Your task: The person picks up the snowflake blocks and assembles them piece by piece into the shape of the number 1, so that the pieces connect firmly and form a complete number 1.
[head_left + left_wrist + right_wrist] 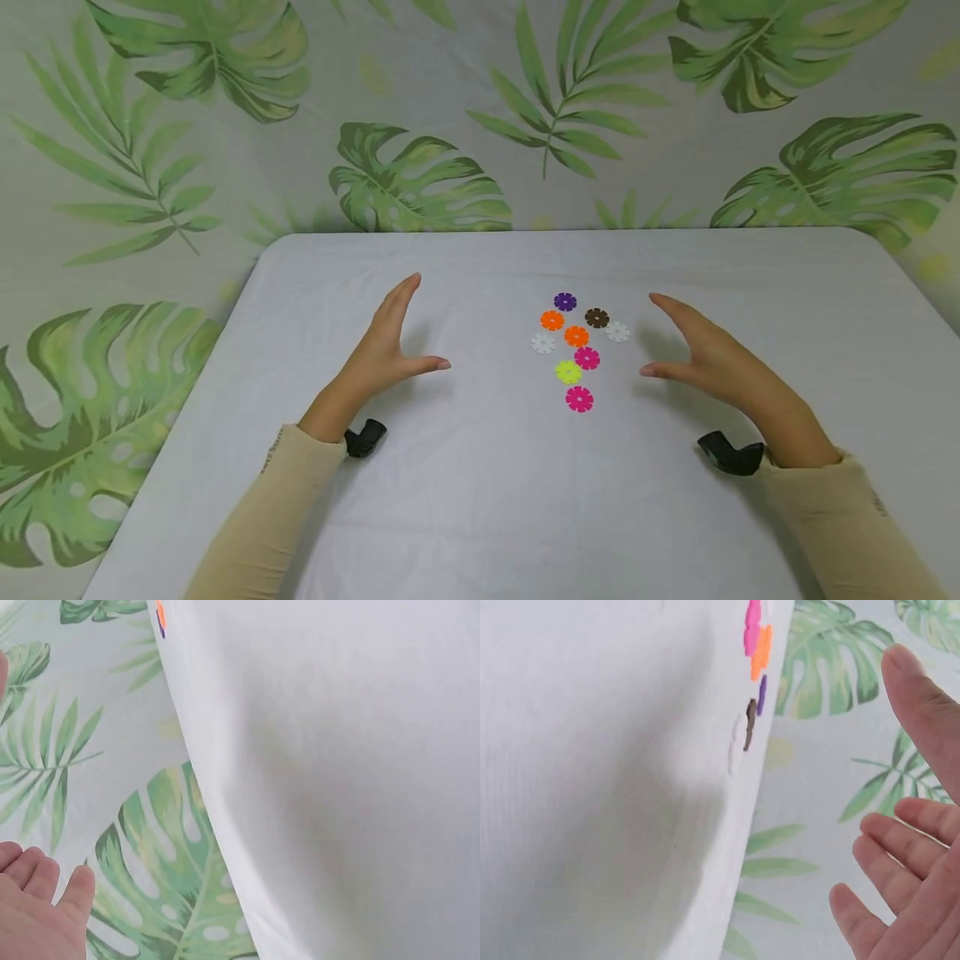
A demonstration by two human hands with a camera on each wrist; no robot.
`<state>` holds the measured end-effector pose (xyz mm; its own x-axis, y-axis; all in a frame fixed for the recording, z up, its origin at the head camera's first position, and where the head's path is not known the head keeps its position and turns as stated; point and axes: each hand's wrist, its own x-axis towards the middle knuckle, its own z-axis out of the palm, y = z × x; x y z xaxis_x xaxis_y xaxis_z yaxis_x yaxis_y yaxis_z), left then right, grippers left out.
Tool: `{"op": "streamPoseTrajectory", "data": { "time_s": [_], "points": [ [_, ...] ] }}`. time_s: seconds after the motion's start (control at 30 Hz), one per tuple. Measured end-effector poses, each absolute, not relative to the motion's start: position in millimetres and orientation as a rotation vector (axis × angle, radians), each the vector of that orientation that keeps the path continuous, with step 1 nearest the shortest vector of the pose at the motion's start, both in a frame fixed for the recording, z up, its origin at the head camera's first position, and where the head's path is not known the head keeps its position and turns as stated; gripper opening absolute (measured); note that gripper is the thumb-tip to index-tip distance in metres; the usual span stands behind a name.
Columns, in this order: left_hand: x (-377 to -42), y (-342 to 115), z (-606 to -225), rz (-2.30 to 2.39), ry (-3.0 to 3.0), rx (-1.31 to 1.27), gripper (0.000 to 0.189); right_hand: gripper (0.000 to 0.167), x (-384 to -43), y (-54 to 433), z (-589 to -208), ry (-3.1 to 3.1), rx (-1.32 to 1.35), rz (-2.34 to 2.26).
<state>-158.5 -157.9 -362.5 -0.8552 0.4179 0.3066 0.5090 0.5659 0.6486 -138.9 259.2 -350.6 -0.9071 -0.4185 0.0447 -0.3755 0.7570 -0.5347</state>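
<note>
Several flat notched discs lie in a loose cluster right of the table's middle: a purple disc (pixel 565 302), a brown disc (pixel 597 317), two orange discs, one being the upper orange disc (pixel 552 321), two white ones, a yellow-green disc (pixel 567 372) and two pink ones, the lower pink disc (pixel 579 399) nearest me. My left hand (pixel 382 342) hovers over the table left of the discs, thumb and fingers spread apart, holding nothing. To the right of the cluster, my right hand (pixel 708 354) hangs the same way, fingertips close to the white disc (pixel 618 332) but apart from it.
A white cloth covers the table (pixel 465 500), whose far edge meets a leaf-patterned backdrop (pixel 420 179). Each wrist carries a black camera, such as the right wrist camera (pixel 731 454), just past a beige sleeve (pixel 840 517).
</note>
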Motion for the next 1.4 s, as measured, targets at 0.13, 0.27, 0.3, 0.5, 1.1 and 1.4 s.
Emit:
{"op": "streamPoseTrajectory", "data": {
  "time_s": [0.13,0.27,0.3,0.5,1.1,1.4],
  "points": [
    [-159,-149,-366,-1.241,-2.651,-0.837,0.107,0.093,-142,253,-356,2.845,-0.649,-0.857],
    [-159,-143,-369,-1.321,-2.632,-0.858,0.103,0.086,-143,246,-362,2.822,-0.65,-0.901],
    [-159,-142,-370,-1.336,-2.633,-0.857,0.102,0.084,-144,244,-363,2.817,-0.659,-0.918],
    [-159,-132,-374,-1.426,-2.633,-0.864,0.096,0.074,-145,238,-372,2.775,-0.69,-1.007],
    [-154,-96,-377,-1.572,-2.617,-0.938,0.077,0.064,-155,227,-399,2.721,-0.652,-1.07],
    [-170,-89,-408,-1.519,-2.624,-0.935,0.07,0.05,-157,222,-407,2.763,-0.664,-1.069]
  ]
}}
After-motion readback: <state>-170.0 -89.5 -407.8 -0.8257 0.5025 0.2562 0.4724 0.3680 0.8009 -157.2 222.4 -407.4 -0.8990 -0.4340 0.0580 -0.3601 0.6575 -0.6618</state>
